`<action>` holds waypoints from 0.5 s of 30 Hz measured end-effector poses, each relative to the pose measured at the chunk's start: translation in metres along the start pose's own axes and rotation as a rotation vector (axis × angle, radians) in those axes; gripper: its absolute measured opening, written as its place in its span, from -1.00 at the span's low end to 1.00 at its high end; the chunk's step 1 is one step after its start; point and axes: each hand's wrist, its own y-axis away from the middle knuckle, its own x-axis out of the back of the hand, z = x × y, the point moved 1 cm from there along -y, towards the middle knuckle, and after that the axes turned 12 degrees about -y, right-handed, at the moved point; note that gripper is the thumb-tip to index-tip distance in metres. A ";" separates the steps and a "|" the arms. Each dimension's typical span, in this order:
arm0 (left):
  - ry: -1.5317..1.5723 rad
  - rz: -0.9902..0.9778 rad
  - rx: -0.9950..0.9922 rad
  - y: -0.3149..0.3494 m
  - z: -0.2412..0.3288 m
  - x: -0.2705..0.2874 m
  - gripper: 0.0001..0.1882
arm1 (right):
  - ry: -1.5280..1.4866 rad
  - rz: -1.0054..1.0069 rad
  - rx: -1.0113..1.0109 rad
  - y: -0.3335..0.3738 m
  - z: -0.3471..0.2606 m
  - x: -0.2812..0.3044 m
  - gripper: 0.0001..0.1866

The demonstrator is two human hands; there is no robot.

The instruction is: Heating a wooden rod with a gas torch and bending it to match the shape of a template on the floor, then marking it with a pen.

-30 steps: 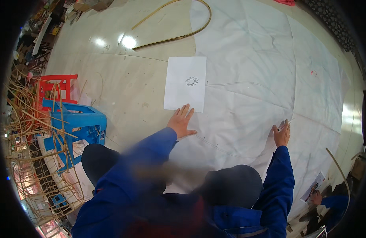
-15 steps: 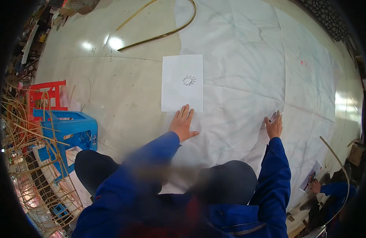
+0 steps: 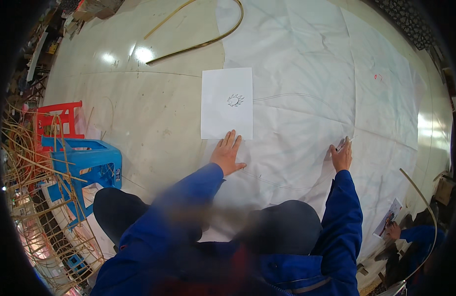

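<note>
My left hand (image 3: 228, 154) lies flat with spread fingers, the fingertips at the lower edge of a white paper sheet (image 3: 223, 121). That sheet bears a small black drawing of a spiky, flame-edged ring (image 3: 235, 100). Beneath it spreads a large, creased white cloth (image 3: 297, 143). Thin double lines (image 3: 297, 94) run over the cloth from the sheet's right side, and a second curved line passes below, right of my left hand. Farther right, my right hand (image 3: 342, 157) is closed around a slim pen (image 3: 340, 147) against the cloth. Its tip is hard to make out.
Blue (image 3: 87, 160) and red (image 3: 62, 118) plastic stools stand left, beside a frame of bent cane strips (image 3: 45, 217). A bent golden strip (image 3: 198, 45) lies on the floor ahead. At lower right, another person's hand (image 3: 393, 230) touches a printed picture (image 3: 387, 217) near a curved strip (image 3: 425, 207).
</note>
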 end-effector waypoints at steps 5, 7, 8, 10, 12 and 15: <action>-0.009 -0.009 0.001 0.008 -0.005 0.001 0.15 | -0.012 -0.012 0.000 0.004 -0.006 -0.002 -0.08; -0.018 -0.019 0.013 0.012 -0.008 0.001 0.15 | -0.017 -0.019 0.007 0.007 -0.012 -0.006 -0.07; -0.025 -0.027 0.021 0.014 -0.010 0.002 0.15 | -0.024 -0.010 0.012 0.009 -0.016 -0.009 -0.10; -0.021 0.009 -0.009 0.014 -0.005 0.005 0.13 | -0.012 0.020 -0.003 0.013 -0.003 -0.002 -0.12; 0.029 0.051 -0.033 0.011 -0.001 -0.001 0.10 | -0.075 -0.046 0.000 0.015 0.025 0.004 -0.15; 0.056 0.252 -0.110 0.009 -0.026 -0.032 -0.03 | 0.078 0.033 0.062 0.015 0.022 -0.006 -0.06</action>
